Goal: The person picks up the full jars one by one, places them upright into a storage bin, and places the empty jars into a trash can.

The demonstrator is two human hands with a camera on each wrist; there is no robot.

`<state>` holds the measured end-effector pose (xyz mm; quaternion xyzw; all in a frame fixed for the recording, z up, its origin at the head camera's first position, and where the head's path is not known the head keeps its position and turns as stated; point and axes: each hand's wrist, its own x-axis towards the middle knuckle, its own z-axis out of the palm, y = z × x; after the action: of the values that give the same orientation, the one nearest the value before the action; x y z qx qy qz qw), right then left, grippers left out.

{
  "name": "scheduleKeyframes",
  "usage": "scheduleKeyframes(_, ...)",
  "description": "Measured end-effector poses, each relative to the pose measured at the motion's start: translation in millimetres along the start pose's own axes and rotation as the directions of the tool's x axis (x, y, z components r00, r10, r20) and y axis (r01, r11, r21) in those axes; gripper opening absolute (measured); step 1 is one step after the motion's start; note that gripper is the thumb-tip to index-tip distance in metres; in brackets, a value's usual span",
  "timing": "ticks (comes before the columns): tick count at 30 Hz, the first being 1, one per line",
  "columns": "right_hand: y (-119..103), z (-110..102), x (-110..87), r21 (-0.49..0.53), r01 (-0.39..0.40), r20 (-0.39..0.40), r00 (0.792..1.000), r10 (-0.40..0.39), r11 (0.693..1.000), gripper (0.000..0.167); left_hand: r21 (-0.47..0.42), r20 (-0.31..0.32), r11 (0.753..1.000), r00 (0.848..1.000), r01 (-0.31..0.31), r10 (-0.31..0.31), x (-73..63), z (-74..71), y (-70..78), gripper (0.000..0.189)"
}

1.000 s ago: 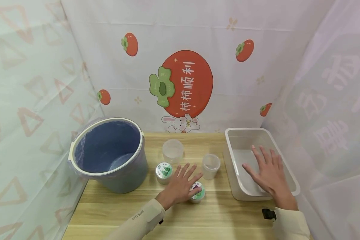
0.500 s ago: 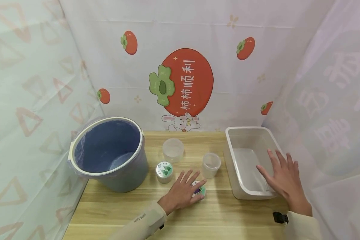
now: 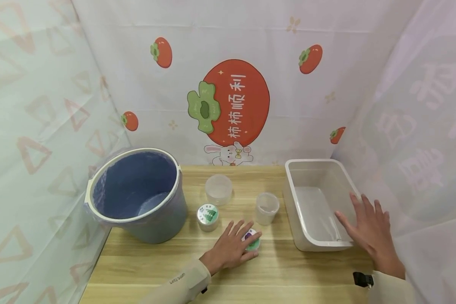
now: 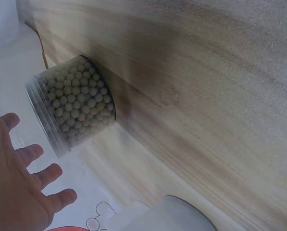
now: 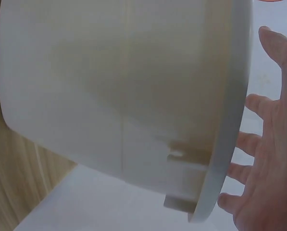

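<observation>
My left hand (image 3: 229,249) hovers with fingers spread over a small round jar (image 3: 252,245), partly covering its purple-and-green label. In the left wrist view this jar (image 4: 78,101) is clear-walled, has a silvery lid and is full of small pale beige balls. The left fingertips (image 4: 66,198) overlap the lid side of the jar without curling round it. On the right, my right hand (image 3: 376,236) is spread above the right rim of a deep white plastic bin (image 3: 298,211). The right wrist view shows the fingers close over the bin's rim (image 5: 230,110), straight and holding nothing.
Left of the jar stands a second jar (image 3: 207,217) with a green-printed lid. Two clear round containers (image 3: 218,192) stand behind, one nearer the bin. A lined blue bucket (image 3: 156,228) takes up the table's left side. Printed cloth walls (image 3: 308,122) enclose the back and sides.
My right hand has moved right and toward me, from over the middle of the bin to its right rim. The left hand has shifted only slightly over the jar.
</observation>
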<state>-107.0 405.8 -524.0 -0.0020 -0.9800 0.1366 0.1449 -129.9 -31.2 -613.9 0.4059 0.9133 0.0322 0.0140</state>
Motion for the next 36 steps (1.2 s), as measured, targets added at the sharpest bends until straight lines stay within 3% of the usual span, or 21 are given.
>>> scheduleKeyframes(10, 12.0, 3.1, -9.4, 0.003, -0.048, 0.066, 0.997, 0.048, 0.999, 0.087, -0.049, 0.022, 0.999, 1.000, 0.002, -0.001, -2.2, 8.9, 2.7, 0.063)
scheduleKeyframes(22, 16.7, 6.2, -20.0, 0.015, -0.097, 0.114, 0.989, 0.094, 0.995, 0.086, -0.040, -0.002, 0.999, 1.000, 0.019, -0.019, -4.7, 19.6, 3.6, 0.070)
scheduleKeyframes(27, 21.0, 7.9, -25.9, 0.032, -0.096, 0.106, 0.990, 0.093, 0.995, 0.086, -0.028, -0.042, 1.000, 0.999, 0.013, -0.014, -6.8, 28.0, 1.0, 0.076)
scheduleKeyframes(36, 28.5, 8.9, -39.0, 0.049, -0.138, 0.124, 0.984, 0.131, 0.989, 0.088, -0.118, -0.037, 0.993, 0.999, 0.024, -0.029, -10.2, 39.0, -3.3, 0.079)
